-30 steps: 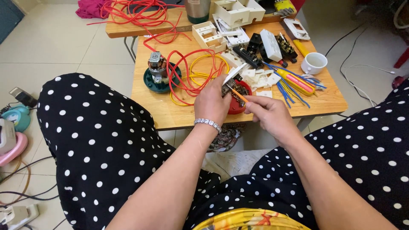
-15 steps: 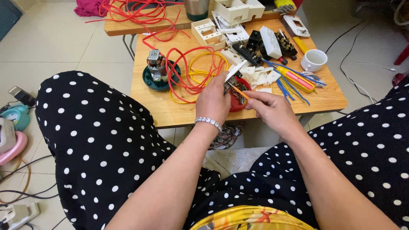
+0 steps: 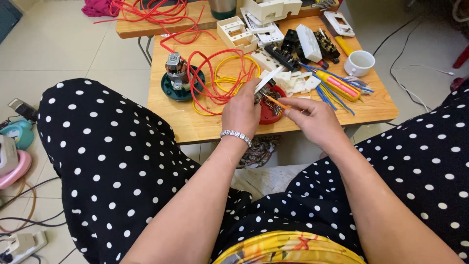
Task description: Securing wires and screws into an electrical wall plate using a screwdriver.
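Head view, looking down over two polka-dotted knees at a low wooden tabletop [image 3: 205,128] crowded with electrical bits. Furthest left on it stands a small motor on a dark green round base [image 3: 176,78], untouched. Beside that lies a loose tangle of red wire [image 3: 207,73] and a coil of yellow wire [image 3: 233,78], both uncut as far as I can see.

The left hand [image 3: 242,111], a beaded bracelet at the wrist, has its fingers closed around a small white plastic part [image 3: 267,79] with what looks like metal in it, held just above a red round dish [image 3: 269,108] at the table's near edge. The right hand [image 3: 312,120] pinches a thin orange-handled screwdriver [image 3: 276,101], the tip aimed into that held piece; whether it sits in a screw I cannot tell.

To my eye the work is in its middle: one piece is in hand, while to the right a heap of white plastic fragments [image 3: 298,84], black switch bodies [image 3: 283,54], blue wires [image 3: 332,93], a bigger yellow-and-red screwdriver [image 3: 337,84] and a white cup [image 3: 359,62] lie spread out. Cream-coloured boxes [image 3: 237,32] wait at the back, none wired up.
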